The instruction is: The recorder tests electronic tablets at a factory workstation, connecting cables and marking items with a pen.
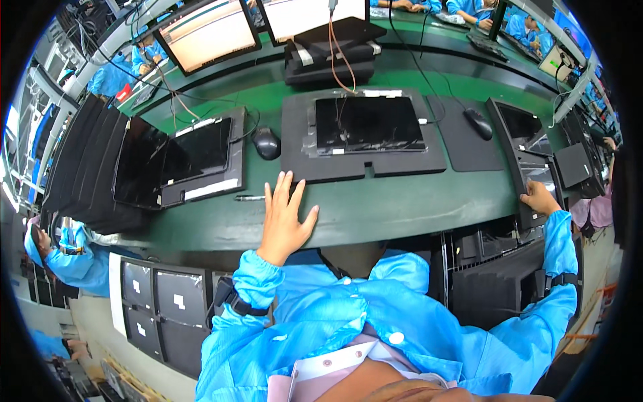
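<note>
- Left hand [284, 218] lay flat on the green bench [402, 208], fingers spread, holding nothing; pen [249, 197] just beside it at 10 o'clock.
- Centre panel [368, 124] in its dark tray lay at 1 o'clock of that hand, long axis left-right, white tape strip on its top edge.
- Right hand [539, 199] was curled on the near end of the tilted panel [529, 157] at the bench's right end; that panel's long axis ran 12 to 6.
- White rectangular labels [179, 301] sat on dark panels stacked below, at 7 o'clock.

On the worktop [402, 208], a screen panel [368, 124] lies in a flat tray [365, 164] straight ahead. The left hand [284, 221] rests flat on the worktop just before this tray, with a pen [250, 197] just to its left. A computer mouse [266, 143] sits between that tray and a second tray with a panel [201, 157] to the left. Another mouse [478, 123] lies on a mat [462, 144] right of the middle tray. The right hand [539, 199] touches a panel stack [529, 167] at the far right. Monitors [207, 33] stand behind.
</note>
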### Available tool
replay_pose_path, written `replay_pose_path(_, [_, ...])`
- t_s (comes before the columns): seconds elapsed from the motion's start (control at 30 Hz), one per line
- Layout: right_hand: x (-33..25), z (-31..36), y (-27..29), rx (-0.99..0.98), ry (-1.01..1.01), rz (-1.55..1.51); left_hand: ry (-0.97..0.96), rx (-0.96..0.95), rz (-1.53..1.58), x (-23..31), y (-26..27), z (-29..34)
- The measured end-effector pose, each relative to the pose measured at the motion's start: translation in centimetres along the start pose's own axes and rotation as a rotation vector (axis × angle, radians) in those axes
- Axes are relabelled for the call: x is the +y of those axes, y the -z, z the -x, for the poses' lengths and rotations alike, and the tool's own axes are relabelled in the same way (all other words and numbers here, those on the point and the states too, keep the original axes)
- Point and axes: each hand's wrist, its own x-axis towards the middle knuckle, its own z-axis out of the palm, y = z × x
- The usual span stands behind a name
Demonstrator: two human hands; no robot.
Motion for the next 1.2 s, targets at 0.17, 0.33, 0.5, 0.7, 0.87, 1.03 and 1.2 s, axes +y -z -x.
replay_pose_path(0.17, [-0.8,2.4,1.1,-0.065,0.056,0.016,-0.005,0.006,0.031,0.1,0.2,0.3])
replay_pose_path(0.33, [-5.8,6.0,-1.8,0.208,-0.108,0.21,-0.025,-0.02,-0.023,1.1,0.1,-0.1])
replay_pose_path(0.5, [-3.7,2.8,-3.9,0.331,0.049,0.092,0.016,-0.045,-0.1,0.3,-0.2,0.7])
replay_pose_path(0.7, [-4.7,4.4,-3.0,0.25,0.034,0.009,0.035,-0.053,-0.127,0.1,-1.2,0.1])
replay_pose_path(0.87, [-6.1,1.8,-3.1,0.39,0.222,0.019,0.038,0.051,-0.102,0.5,0.7,1.2])
replay_pose_path(1.03, [0.2,4.9,-4.7,0.446,0.107,0.277,-0.015,0.097,0.041,1.2,-1.3,0.2])
replay_pose_path(1.2, [-9.2,1.6,-1.6,0.471,0.516,0.19,-0.003,0.222,0.15,-0.2,-0.4,2.3])
